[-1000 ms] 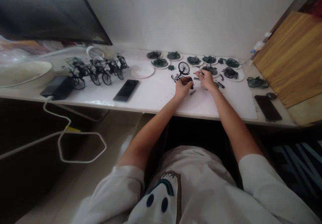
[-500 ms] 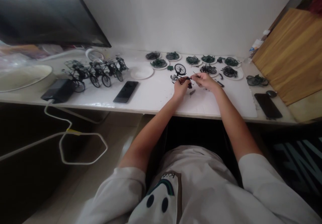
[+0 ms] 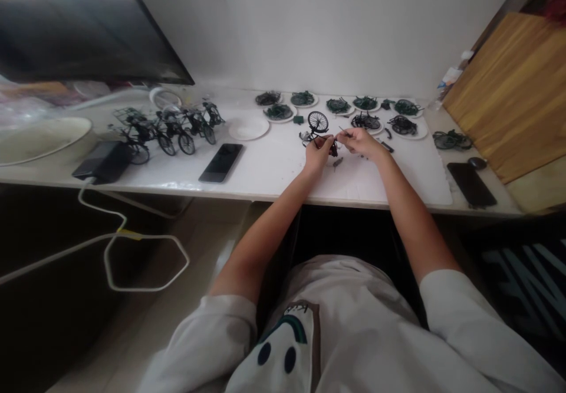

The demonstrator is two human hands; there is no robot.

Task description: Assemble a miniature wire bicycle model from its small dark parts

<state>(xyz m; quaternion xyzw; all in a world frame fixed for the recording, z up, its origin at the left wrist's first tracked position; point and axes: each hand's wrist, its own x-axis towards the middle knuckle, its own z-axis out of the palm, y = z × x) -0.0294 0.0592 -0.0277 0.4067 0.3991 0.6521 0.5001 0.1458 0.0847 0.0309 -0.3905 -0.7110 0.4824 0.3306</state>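
My left hand (image 3: 317,155) is closed around the dark frame of a miniature bicycle (image 3: 318,123), whose spoked wheel points up and away from me. Close on its right, my right hand (image 3: 359,142) is pinched on a thin stick-like tool (image 3: 343,129), with its fingertips at the bicycle's frame. Both hands are just above the white sheet (image 3: 274,163). Small dark parts lie near them, among them a little grey piece (image 3: 338,162) below the hands. Where the fingertips meet, the details are too small to tell.
Plates with bicycle parts (image 3: 279,112) line the back. Several assembled miniature bicycles (image 3: 186,141) stand at left, near a bare plate (image 3: 249,128), a phone (image 3: 221,162), a black box (image 3: 102,161) and a basin (image 3: 44,139). Another phone (image 3: 471,184) and a mouse (image 3: 477,164) lie right.
The bicycle's raised wheel has tipped very slightly to the right. Both hands keep their hold in nearly the same place.
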